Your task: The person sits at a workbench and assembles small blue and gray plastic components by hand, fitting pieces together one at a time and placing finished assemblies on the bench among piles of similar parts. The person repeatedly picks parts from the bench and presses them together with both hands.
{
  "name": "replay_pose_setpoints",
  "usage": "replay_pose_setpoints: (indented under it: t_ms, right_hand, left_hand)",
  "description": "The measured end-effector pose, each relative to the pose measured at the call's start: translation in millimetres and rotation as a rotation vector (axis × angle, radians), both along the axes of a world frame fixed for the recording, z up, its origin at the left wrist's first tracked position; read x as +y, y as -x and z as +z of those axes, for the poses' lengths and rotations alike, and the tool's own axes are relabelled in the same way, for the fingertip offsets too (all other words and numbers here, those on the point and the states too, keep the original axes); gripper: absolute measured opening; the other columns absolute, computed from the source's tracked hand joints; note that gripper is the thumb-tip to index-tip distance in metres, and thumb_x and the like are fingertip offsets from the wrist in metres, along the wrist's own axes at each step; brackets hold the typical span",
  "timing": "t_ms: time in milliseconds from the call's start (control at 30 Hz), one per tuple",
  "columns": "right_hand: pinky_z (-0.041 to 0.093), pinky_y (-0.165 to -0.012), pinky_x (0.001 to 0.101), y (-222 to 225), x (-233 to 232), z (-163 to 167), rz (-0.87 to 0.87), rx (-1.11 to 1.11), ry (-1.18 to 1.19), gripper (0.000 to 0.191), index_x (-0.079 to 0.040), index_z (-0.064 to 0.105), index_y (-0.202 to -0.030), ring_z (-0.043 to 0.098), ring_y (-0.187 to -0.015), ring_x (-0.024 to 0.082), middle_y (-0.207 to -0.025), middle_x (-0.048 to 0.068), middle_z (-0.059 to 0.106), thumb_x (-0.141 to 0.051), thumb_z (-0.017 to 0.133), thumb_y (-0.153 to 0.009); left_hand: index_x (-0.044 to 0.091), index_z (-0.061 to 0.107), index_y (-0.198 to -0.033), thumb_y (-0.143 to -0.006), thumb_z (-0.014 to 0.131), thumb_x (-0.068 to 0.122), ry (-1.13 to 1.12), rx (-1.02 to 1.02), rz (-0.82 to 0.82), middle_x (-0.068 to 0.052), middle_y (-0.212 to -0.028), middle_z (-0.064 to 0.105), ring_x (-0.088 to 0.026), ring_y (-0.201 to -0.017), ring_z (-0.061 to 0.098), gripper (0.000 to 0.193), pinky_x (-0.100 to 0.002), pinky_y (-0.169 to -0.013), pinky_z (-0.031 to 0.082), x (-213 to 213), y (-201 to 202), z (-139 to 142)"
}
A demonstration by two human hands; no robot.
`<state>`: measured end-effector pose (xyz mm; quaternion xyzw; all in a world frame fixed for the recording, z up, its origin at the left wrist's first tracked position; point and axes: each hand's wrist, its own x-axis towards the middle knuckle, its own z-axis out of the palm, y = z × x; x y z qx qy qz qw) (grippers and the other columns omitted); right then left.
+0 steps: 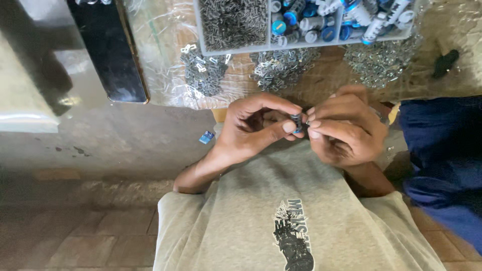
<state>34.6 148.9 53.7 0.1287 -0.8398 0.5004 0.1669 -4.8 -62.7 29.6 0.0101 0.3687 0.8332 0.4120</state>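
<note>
I have both hands up in front of my chest, fingertips meeting over my grey shirt [281, 200]. My left hand [253, 128] is closed in a pinch: thumb underneath, fingers curled over the top, gripping a small dark part [297, 122] with a bit of blue at its lower end. The part sits right at the meeting point, at 3 o'clock from my left palm and 9 o'clock from my right hand [346, 130]. Its long axis runs roughly 12 to 6, close to upright between my fingers. My right hand is curled shut too, its fingertips pressed against the part from the other side; I cannot tell whether it carries a second piece, because the fingers cover whatever is inside. Both hands are equally near the part, touching it.

At 12 o'clock, well apart from my hands, the table [170, 75] holds a grey tray [268, 48] with small metal pieces in one compartment and blue-and-white cylinders in the others. Three metal heaps [281, 68] lie just below the tray. A black slab [108, 50] lies at 10 o'clock. A small blue scrap [206, 137] sits on the floor at 9 o'clock from my left wrist. At 3 o'clock is a blue cloth [444, 150], cut off by the frame edge.
</note>
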Motion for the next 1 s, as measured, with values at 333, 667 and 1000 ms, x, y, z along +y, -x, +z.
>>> replay_pose_setpoints:
  t_ms: [333, 667, 1000]
  right_hand:
    - [0.051, -0.079, 0.0367, 6, -4, 1, 0.024, -0.021, 0.011, 0.016, -0.005, 0.066, -0.102, 0.071, -0.087, 0.022, -0.097, 0.013, 0.072, 0.002, 0.078, -0.094]
    - [0.056, -0.077, 0.0426, 8, -7, -4, 0.091, 0.032, 0.052, 0.031, -0.008, 0.046, -0.103, 0.074, -0.09, 0.031, -0.096, 0.012, 0.068, -0.001, 0.075, -0.097]
    - [0.049, -0.082, 0.0447, 5, 23, 12, 0.314, -0.323, -0.067, 0.027, -0.009, 0.06, -0.088, 0.067, -0.079, 0.025, -0.081, 0.005, 0.065, -0.028, 0.079, -0.084]
  left_hand:
    - [-0.003, 0.063, -0.133, -0.107, 0.067, -0.003, -0.013, -0.026, 0.012, -0.013, -0.115, 0.072, -0.017, -0.102, 0.074, 0.026, -0.03, -0.09, 0.065, -2, 1, -1]
    - [-0.002, 0.066, -0.13, -0.105, 0.07, -0.001, 0.046, 0.068, 0.016, -0.011, -0.112, 0.073, -0.013, -0.098, 0.074, 0.025, -0.027, -0.088, 0.065, -1, 3, -1]
    - [0.001, 0.076, -0.114, -0.091, 0.084, 0.002, 0.172, 0.424, -0.264, -0.009, -0.104, 0.077, -0.009, -0.087, 0.073, 0.024, -0.021, -0.074, 0.06, -4, 14, 1]
